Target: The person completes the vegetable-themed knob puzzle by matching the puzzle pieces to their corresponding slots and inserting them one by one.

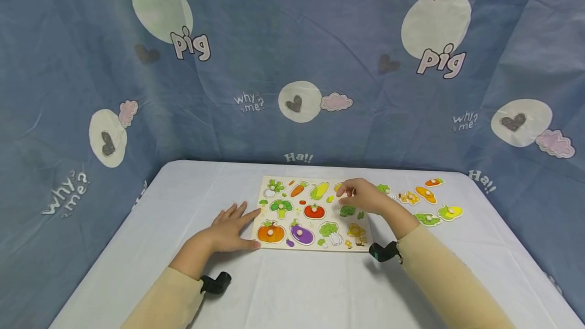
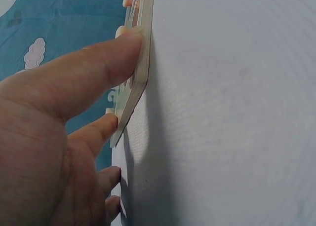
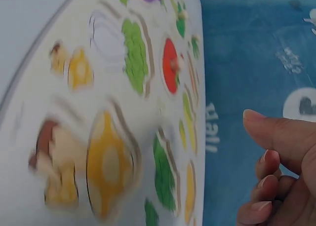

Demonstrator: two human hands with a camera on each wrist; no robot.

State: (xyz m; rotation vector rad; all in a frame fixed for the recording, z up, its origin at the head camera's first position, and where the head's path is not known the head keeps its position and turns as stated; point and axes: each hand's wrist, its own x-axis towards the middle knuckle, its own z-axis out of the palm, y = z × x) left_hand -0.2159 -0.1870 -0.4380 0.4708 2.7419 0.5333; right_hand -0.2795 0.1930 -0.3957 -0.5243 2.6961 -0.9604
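A puzzle board [image 1: 330, 248] with vegetable pictures lies on the table. Knobbed pieces sit in it, among them a pumpkin [image 1: 270, 233], an eggplant [image 1: 302, 233], a broccoli [image 1: 281, 208] and a tomato [image 1: 314, 211]. My left hand [image 1: 230, 230] has its fingers spread, with thumb and index finger touching the board's left edge. Over the board's upper right hovers my right hand [image 1: 365, 196], fingers loosely bent. In the right wrist view, a gap separates the thumb [image 3: 269, 130] from the fingers, and nothing shows between them. The mushroom picture [image 3: 109, 162] has no knob.
Several loose pieces lie right of the board: a carrot [image 1: 434, 182], a corn [image 1: 450, 212], a mushroom [image 1: 409, 197], a yellow-orange piece [image 1: 426, 195] and a green leafy one [image 1: 427, 219]. Another green piece [image 1: 383, 188] is partly hidden by the right hand. A blue curtain [image 1: 228, 136] hangs behind the table.
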